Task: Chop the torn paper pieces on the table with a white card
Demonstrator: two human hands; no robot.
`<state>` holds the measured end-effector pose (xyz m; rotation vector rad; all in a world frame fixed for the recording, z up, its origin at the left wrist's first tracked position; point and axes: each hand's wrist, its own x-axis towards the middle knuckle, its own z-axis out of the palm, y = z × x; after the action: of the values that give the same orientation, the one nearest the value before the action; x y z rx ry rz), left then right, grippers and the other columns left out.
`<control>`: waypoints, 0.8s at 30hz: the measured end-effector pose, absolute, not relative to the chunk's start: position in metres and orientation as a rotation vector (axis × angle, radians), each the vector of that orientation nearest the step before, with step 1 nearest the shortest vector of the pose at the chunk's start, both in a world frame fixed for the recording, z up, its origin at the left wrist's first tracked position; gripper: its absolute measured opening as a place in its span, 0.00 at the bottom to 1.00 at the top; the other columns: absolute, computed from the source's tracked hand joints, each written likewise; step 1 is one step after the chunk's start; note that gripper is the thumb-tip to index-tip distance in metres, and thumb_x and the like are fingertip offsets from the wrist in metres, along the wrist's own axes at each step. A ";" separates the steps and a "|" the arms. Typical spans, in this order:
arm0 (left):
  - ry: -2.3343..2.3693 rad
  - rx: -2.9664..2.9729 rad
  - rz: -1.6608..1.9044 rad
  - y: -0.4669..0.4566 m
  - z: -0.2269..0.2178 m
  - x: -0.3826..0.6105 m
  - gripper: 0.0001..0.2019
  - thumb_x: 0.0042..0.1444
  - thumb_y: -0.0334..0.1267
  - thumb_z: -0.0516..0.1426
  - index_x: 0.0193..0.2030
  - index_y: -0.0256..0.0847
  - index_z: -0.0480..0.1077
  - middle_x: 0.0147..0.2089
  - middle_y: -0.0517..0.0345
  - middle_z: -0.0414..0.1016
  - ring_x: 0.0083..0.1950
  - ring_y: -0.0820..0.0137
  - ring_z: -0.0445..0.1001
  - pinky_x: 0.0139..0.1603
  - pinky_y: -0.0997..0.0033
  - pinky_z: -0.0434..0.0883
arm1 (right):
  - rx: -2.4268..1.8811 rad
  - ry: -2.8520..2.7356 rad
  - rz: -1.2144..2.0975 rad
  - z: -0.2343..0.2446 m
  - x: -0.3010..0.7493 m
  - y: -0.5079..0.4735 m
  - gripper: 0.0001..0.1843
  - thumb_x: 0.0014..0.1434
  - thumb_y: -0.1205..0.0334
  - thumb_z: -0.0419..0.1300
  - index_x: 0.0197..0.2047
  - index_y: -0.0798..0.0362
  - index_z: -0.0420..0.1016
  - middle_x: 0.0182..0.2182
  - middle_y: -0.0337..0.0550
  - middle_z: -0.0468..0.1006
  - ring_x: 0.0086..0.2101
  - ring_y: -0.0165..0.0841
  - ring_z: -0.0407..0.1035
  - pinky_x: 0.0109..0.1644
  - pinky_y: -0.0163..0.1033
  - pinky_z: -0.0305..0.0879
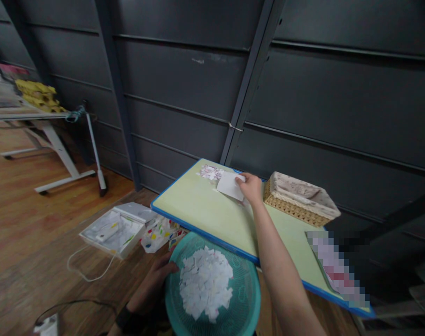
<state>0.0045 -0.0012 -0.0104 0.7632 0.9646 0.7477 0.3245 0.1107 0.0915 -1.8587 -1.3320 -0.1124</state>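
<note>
My left hand (159, 274) grips the rim of a teal plastic basket (247, 298) at the near edge of the table. Inside the basket lies a heap of torn white paper scraps (205, 282). Over the far part of the pale green tabletop (198, 200), my right hand (250, 187) pinches a flat white sheet of paper (230, 185) between thumb and fingers. Just left of that sheet is a small pile of paper scraps (211, 172) on the table.
A wicker basket with a cloth lining (299, 196) stands right of my right arm. A blurred-out flat item (338, 270) lies at the table's right end. On the floor are an open white box (114, 231), a spotted bag (158, 235) and cables. Dark metal panels (180, 74) rise behind.
</note>
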 end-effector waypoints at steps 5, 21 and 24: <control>0.977 0.767 0.744 -0.001 -0.015 0.003 0.20 0.42 0.31 0.60 0.45 0.40 0.77 0.42 0.54 0.83 0.44 0.58 0.78 0.42 0.64 0.72 | -1.757 -1.417 0.044 0.092 0.325 0.111 0.17 0.48 0.58 0.58 0.38 0.56 0.81 0.34 0.47 0.81 0.33 0.37 0.72 0.39 0.38 0.64; 1.108 0.705 0.774 0.014 -0.018 -0.007 0.28 0.41 0.32 0.60 0.54 0.41 0.73 0.42 0.49 0.84 0.46 0.52 0.79 0.42 0.58 0.76 | -1.799 -1.270 -0.042 0.090 0.336 0.111 0.19 0.47 0.56 0.58 0.38 0.58 0.81 0.33 0.49 0.81 0.33 0.38 0.72 0.38 0.39 0.63; 1.115 0.705 0.776 0.015 -0.019 -0.009 0.28 0.41 0.32 0.59 0.53 0.42 0.73 0.42 0.50 0.84 0.46 0.51 0.79 0.40 0.58 0.76 | -1.842 -1.297 -0.063 0.088 0.337 0.111 0.18 0.47 0.56 0.58 0.37 0.57 0.81 0.33 0.49 0.81 0.32 0.38 0.72 0.39 0.39 0.63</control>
<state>-0.0086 0.0154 -0.0187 0.7049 1.1155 0.7764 0.3365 0.1113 0.0884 -1.8423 -1.2970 -0.0629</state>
